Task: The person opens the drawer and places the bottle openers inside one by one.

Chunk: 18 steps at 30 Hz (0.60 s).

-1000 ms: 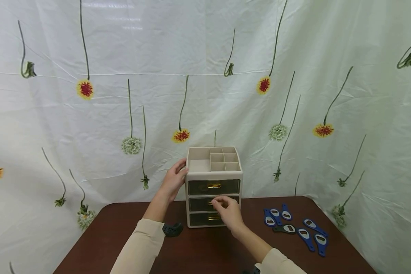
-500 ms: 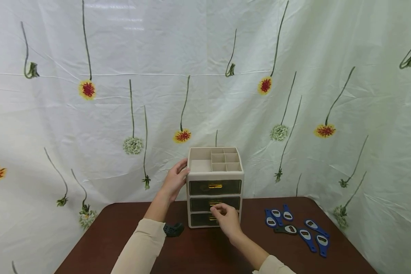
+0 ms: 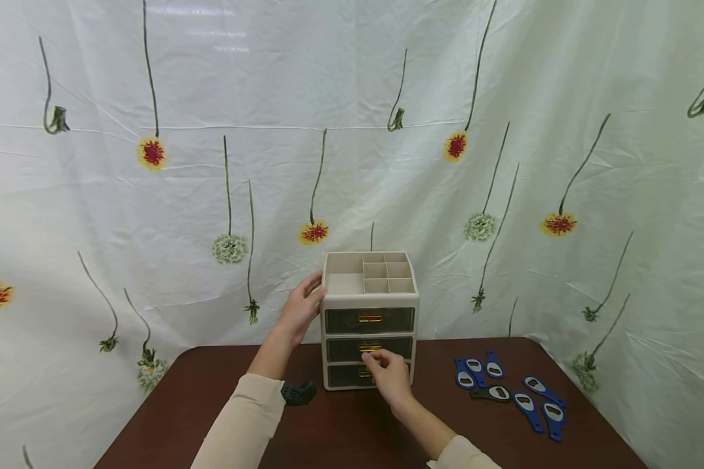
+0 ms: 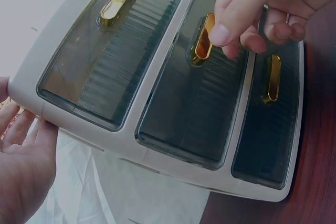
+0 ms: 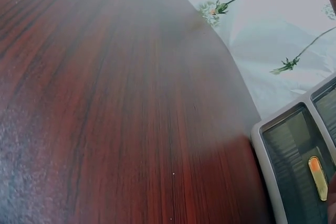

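Observation:
A cream desktop organizer (image 3: 371, 301) stands on the table, with three dark see-through drawers, each with a gold handle. My left hand (image 3: 300, 310) rests on its upper left side, fingers reaching behind it. My right hand (image 3: 391, 374) is at the front, fingers curled, its thumb tip right at the lower edge of the middle drawer's handle (image 4: 203, 38). The left wrist view leaves unclear whether the fingers grip that handle. The drawers look closed, and the right hand covers part of the bottom drawer (image 4: 266, 129). Divided compartments (image 3: 387, 268) on top hold nothing.
Several blue bottle openers (image 3: 526, 404) and a black one (image 3: 493, 393) lie on the dark red-brown table (image 3: 340, 426), right of the organizer. A white flower-print cloth (image 3: 352, 189) hangs close behind the table.
My right hand has shifted down slightly from over the middle drawer's handle to its lower edge, uncovering more of the handle. My left hand holds its place.

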Each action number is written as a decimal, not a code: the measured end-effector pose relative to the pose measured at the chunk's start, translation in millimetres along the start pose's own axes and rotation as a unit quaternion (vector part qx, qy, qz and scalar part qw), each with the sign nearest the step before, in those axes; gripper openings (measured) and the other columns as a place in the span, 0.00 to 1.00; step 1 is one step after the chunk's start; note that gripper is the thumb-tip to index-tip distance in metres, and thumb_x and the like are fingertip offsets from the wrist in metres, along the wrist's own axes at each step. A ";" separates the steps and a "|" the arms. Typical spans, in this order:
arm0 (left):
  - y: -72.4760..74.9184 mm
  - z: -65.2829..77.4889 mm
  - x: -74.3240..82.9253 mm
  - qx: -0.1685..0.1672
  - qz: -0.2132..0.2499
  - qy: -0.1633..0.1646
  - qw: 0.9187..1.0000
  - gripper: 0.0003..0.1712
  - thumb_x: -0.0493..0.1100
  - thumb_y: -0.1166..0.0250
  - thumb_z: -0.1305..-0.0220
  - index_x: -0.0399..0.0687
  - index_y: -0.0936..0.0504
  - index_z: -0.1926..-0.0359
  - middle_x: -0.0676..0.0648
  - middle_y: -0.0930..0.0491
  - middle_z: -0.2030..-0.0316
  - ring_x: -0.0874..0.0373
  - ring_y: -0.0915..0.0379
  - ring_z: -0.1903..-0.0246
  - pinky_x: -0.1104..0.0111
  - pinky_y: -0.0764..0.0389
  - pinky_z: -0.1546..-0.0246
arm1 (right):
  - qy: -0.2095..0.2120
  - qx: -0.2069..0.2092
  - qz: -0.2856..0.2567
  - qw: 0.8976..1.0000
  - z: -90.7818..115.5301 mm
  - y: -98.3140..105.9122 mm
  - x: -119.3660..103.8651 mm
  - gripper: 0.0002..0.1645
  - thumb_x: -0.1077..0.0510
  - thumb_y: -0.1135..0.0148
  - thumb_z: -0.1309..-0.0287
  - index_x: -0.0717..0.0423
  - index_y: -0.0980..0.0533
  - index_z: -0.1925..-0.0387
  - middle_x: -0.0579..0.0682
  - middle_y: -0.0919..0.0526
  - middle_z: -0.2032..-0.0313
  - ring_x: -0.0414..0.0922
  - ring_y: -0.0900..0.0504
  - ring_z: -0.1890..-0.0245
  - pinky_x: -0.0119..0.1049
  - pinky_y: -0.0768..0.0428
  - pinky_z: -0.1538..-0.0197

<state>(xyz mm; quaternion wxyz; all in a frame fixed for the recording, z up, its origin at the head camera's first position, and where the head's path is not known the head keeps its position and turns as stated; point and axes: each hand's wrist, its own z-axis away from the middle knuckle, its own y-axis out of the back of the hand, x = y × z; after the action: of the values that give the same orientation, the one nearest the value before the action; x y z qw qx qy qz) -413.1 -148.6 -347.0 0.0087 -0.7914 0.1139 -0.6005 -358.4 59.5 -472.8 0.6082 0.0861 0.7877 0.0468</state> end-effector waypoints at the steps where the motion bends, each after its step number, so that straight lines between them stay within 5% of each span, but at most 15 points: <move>1: -0.1 0.0 0.1 0.001 0.000 0.000 1.000 0.32 0.34 0.49 0.19 0.38 0.44 0.20 0.37 0.45 0.23 0.43 0.45 0.26 0.48 0.39 0.29 | -0.004 0.003 -0.002 1.000 -0.6 -0.4 0.8 0.18 0.47 0.32 0.31 0.60 0.14 0.59 0.55 0.15 0.68 0.57 0.17 0.70 0.38 0.24 0.71; 18: -1.5 1.7 2.2 -0.001 0.004 0.002 1.000 0.31 0.33 0.50 0.19 0.37 0.45 0.20 0.36 0.45 0.23 0.43 0.45 0.26 0.48 0.40 0.29 | -0.048 0.085 -0.031 0.995 -7.6 -8.6 -6.3 0.23 0.45 0.28 0.35 0.60 0.18 0.74 0.51 0.21 0.78 0.40 0.29 0.82 0.34 0.30 0.77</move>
<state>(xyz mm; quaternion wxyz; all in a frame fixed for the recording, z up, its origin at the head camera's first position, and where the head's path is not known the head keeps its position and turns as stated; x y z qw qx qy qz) -410.7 -147.7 -345.2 0.0097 -0.7898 0.1177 -0.6019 -364.8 50.1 -466.4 0.6372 0.1153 0.7607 -0.0439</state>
